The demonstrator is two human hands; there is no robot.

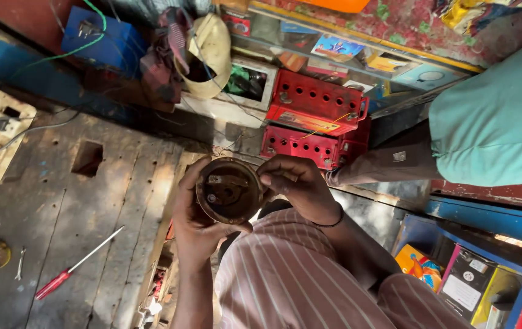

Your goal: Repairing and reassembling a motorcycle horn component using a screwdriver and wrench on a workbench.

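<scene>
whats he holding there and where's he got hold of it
A round, rusty metal motor housing, open face up. The left hand cups its side and underside; the right hand grips the opposite rim.

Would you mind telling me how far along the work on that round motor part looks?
Done: the round rusty housing is off the bench and open, its inner parts exposed. In hand: the left hand cups it while the right hand grips its rim. Left: the red-handled screwdriver lies unused on the wooden bench, so nothing shows reassembly yet.
</scene>
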